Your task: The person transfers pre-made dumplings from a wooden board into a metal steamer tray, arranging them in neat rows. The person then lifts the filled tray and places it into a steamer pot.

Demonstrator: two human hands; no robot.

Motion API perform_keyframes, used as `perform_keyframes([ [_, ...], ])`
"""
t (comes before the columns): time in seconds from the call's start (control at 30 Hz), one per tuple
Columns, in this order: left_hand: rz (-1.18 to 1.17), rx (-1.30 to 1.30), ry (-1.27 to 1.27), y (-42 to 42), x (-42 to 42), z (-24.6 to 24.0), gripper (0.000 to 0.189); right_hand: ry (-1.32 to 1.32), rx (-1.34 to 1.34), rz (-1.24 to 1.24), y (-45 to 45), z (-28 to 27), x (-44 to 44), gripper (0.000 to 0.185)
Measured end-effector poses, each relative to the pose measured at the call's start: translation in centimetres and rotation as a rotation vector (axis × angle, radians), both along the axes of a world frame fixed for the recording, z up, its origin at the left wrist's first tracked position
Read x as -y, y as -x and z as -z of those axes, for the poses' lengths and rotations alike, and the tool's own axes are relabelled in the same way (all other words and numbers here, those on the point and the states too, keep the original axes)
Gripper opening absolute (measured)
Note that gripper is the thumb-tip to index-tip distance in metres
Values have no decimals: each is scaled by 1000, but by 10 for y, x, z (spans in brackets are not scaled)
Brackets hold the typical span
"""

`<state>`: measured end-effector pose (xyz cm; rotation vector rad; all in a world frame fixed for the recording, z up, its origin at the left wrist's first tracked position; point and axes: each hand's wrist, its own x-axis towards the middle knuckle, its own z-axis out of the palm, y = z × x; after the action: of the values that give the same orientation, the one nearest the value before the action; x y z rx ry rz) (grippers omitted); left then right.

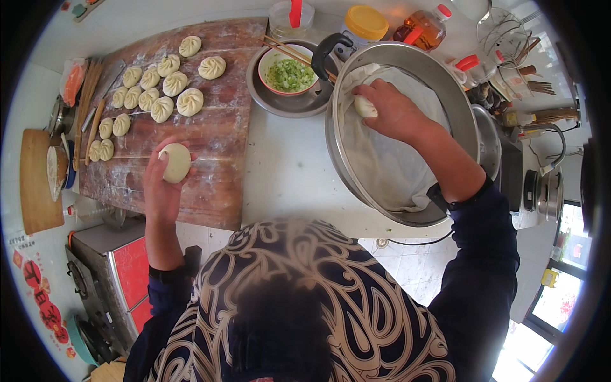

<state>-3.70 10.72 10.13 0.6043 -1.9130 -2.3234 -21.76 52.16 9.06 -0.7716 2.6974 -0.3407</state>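
My left hand (164,176) holds a pale bun (176,163) above the floured wooden board (210,143). Its smooth side faces the camera. My right hand (389,110) reaches into a metal steamer pot (405,222) with its fingers around another bun (365,106). A whitish steamer cloth (382,162) lines the pot, and that bun is at the cloth's left side; whether it rests on the cloth cannot be told. Several pleated buns (190,101) sit in loose rows on the far left part of the board.
A bowl of chopped green filling (290,75) with chopsticks (286,50) stands in a metal basin (267,102) between board and pot. The pot's black handle (328,52) juts over the basin. Rolling pins (95,124) lie at the left. An oil bottle (422,29) stands behind the pot.
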Motion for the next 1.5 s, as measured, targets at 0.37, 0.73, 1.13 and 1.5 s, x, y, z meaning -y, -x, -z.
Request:
perform_keyframes([
  [0.37, 209, -4, 85, 20, -31, -12, 44, 20, -70, 21, -6, 0, 19, 59],
  [0.73, 435, -41, 31, 48, -74, -37, 36, 39, -61, -89, -7, 0, 18, 56],
  [1.13, 550, -858, 854, 93, -167, -101, 71, 1327, 1185, 164, -50, -109, 24, 56],
  [1.5, 482, -630, 792, 104, -156, -67, 63, 1321, 883, 500, -11, -70, -27, 42],
])
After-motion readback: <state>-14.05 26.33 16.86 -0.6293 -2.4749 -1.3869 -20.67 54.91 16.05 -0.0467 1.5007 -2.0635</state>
